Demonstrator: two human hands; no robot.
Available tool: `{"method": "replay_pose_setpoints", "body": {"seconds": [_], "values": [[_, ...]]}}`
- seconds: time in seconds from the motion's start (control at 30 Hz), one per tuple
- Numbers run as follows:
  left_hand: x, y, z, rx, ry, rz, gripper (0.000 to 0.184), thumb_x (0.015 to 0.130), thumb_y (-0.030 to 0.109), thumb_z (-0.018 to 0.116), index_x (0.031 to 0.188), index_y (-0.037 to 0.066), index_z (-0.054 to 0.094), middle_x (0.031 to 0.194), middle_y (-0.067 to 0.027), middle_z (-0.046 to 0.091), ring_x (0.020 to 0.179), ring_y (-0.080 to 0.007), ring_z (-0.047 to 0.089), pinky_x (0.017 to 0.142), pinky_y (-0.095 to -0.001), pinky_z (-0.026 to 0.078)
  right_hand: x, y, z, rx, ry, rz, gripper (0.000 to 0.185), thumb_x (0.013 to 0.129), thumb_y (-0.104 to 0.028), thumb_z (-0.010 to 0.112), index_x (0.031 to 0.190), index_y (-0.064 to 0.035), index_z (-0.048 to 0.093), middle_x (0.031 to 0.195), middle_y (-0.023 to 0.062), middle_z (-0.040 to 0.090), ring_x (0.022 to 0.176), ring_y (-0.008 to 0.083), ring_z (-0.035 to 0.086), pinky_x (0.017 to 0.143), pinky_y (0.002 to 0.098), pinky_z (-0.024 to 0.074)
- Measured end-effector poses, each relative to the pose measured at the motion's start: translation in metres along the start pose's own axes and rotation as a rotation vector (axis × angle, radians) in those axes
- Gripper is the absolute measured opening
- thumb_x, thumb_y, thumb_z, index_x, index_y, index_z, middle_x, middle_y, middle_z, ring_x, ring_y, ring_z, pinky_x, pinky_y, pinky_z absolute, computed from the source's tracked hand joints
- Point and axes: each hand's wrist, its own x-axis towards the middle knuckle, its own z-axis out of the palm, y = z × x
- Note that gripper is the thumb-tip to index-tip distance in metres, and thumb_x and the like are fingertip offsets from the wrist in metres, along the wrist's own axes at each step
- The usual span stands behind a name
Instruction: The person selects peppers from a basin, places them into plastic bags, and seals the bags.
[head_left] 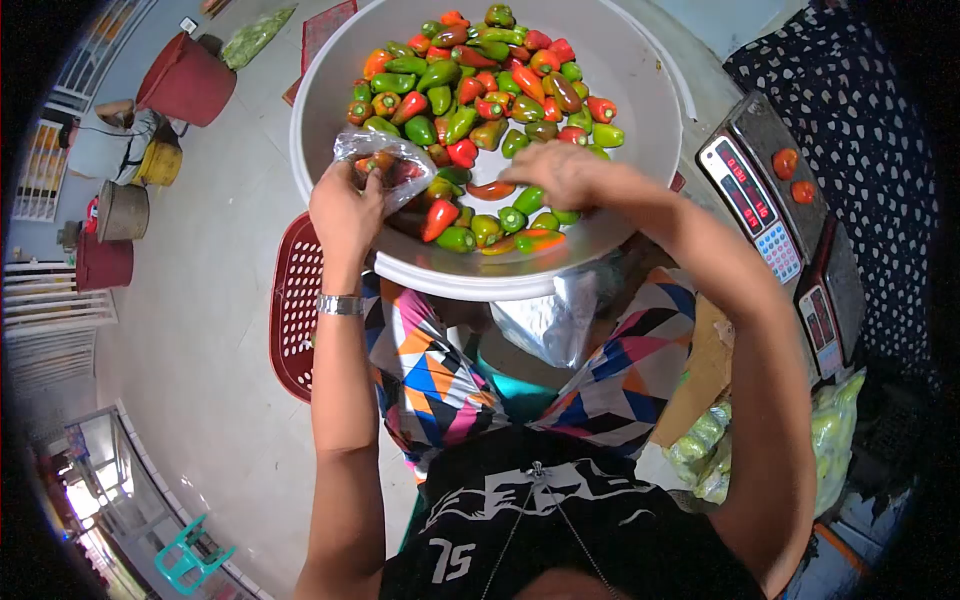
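Observation:
A wide white basin holds many red, green and orange peppers. At its left side my left hand grips a clear plastic bag with some red and orange peppers in it. My right hand is over the lower middle of the basin, its fingertips at a long reddish-brown pepper. Those fingers are blurred and partly hidden behind the hand, so whether they grip the pepper is unclear.
Right of the basin stands a digital scale with two red peppers, and a second scale. Bagged green produce lies below them. A red perforated basket sits left; several tubs and buckets stand farther left.

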Motion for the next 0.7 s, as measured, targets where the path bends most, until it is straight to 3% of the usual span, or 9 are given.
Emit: {"method": "replay_pose_setpoints", "body": {"seconds": [0.1,0.2,0.3,0.33,0.47,0.5,0.57,0.67,0.7], "values": [[-0.001,0.002,-0.002,0.023,0.006,0.022,0.024,0.085,0.021,0.073,0.093,-0.001,0.069,0.087,-0.0215,0.068,0.081,-0.0419,0.066,0.073,-0.0485,0.051,0.031,-0.016,0.012,-0.137,-0.233,-0.008,0.067,0.083,-0.014,0.069,0.146,-0.0205,0.050,0.134,0.0182,0.056,0.121,0.0395,0.058,0.104,0.0452,0.0470],[0.000,0.003,-0.003,-0.008,0.008,0.033,0.022,0.085,0.021,0.072,0.092,0.000,0.069,0.089,-0.0205,0.068,0.082,-0.0416,0.066,0.072,-0.0480,0.051,0.047,0.013,0.061,-0.312,-0.103,-0.213,0.068,0.079,-0.008,0.070,0.144,-0.0212,0.051,0.131,0.0196,0.055,0.118,0.0408,0.059,0.098,0.0477,0.0505],[-0.003,0.005,-0.003,-0.047,-0.003,0.031,0.022,0.086,0.020,0.072,0.093,0.000,0.070,0.087,-0.0191,0.068,0.080,-0.0400,0.067,0.071,-0.0469,0.051,0.041,-0.004,0.026,-0.225,-0.249,-0.195,0.056,0.079,-0.007,0.066,0.133,-0.0165,0.060,0.126,0.0195,0.058,0.116,0.0407,0.061,0.094,0.0478,0.0520],[-0.002,0.004,-0.001,-0.055,-0.004,0.028,0.022,0.086,0.020,0.072,0.093,0.000,0.071,0.087,-0.0190,0.068,0.079,-0.0398,0.067,0.071,-0.0467,0.051,0.045,0.006,0.041,-0.117,-0.141,-0.159,0.056,0.070,-0.015,0.077,0.125,-0.0117,0.064,0.118,0.0206,0.059,0.113,0.0413,0.062,0.093,0.0484,0.0524],[0.000,-0.003,0.003,-0.064,0.006,0.057,0.022,0.086,0.020,0.073,0.091,-0.001,0.071,0.086,-0.0196,0.070,0.079,-0.0389,0.068,0.072,-0.0457,0.052,0.026,0.013,0.017,0.220,0.172,0.097,0.060,0.067,-0.032,0.082,0.121,-0.0073,0.069,0.110,0.0243,0.067,0.108,0.0399,0.065,0.094,0.0461,0.0529],[0.000,-0.004,0.004,-0.068,0.000,0.048,0.022,0.086,0.020,0.073,0.092,-0.001,0.071,0.086,-0.0198,0.070,0.079,-0.0387,0.068,0.072,-0.0456,0.052,0.024,0.013,0.011,0.324,0.295,0.161,0.063,0.069,-0.036,0.083,0.125,-0.0113,0.067,0.108,0.0215,0.066,0.105,0.0350,0.066,0.090,0.0436,0.0529],[-0.001,-0.006,0.005,-0.087,-0.004,0.037,0.023,0.086,0.020,0.073,0.095,-0.002,0.072,0.085,-0.0204,0.070,0.078,-0.0375,0.068,0.072,-0.0446,0.052,-0.004,-0.016,-0.040,0.580,0.369,0.388,0.058,0.078,-0.033,0.083,0.129,-0.0089,0.066,0.105,0.0160,0.070,0.096,0.0237,0.069,0.085,0.0361,0.0546],[-0.001,0.001,0.000,-0.116,-0.022,0.001,0.024,0.086,0.019,0.073,0.099,-0.001,0.073,0.086,-0.0202,0.071,0.077,-0.0365,0.069,0.072,-0.0426,0.052,-0.055,-0.023,-0.057,1.167,0.552,0.233,0.057,0.087,-0.030,0.081,0.133,-0.0018,0.062,0.117,0.0139,0.072,0.105,0.0174,0.069,0.087,0.0312,0.0556],[-0.001,0.001,0.000,-0.122,-0.014,0.012,0.024,0.086,0.019,0.072,0.100,-0.001,0.073,0.087,-0.0202,0.071,0.078,-0.0364,0.069,0.072,-0.0421,0.052,-0.075,-0.029,-0.059,1.230,0.736,0.217,0.055,0.089,-0.025,0.080,0.134,-0.0009,0.060,0.116,0.0101,0.071,0.103,0.0132,0.067,0.086,0.0282,0.0550]]}}
